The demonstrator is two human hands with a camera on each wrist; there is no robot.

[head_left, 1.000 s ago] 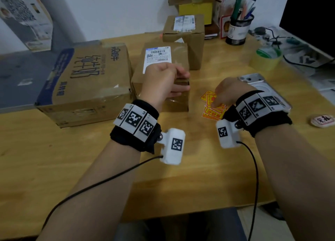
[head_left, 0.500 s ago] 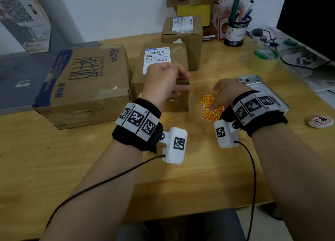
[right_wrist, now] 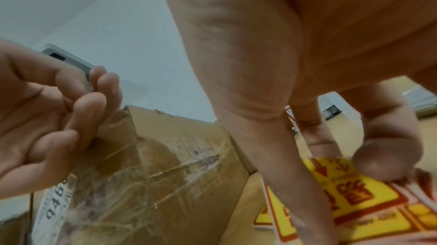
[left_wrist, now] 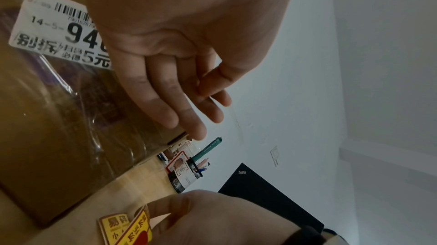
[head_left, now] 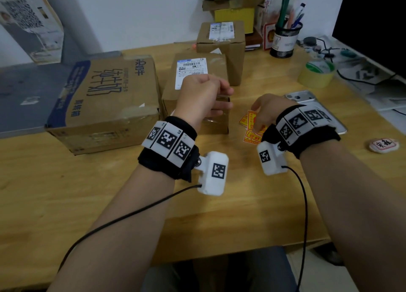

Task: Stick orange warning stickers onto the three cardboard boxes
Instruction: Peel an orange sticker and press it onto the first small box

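Picking at stickers [head_left: 250, 126] on the desk [head_left: 109, 192], frame centre-right.
Right hand [head_left: 267, 110] grip pinches one sticker; left hand [head_left: 201, 96] hovers relaxed, holding nothing, over the middle box [head_left: 193, 89].

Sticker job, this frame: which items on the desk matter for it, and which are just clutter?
Job items:
large box
middle box
rear box
orange stickers, under the right hand
left hand, by the middle box

Clutter:
tape roll
pen cup
phone
monitor
round badge
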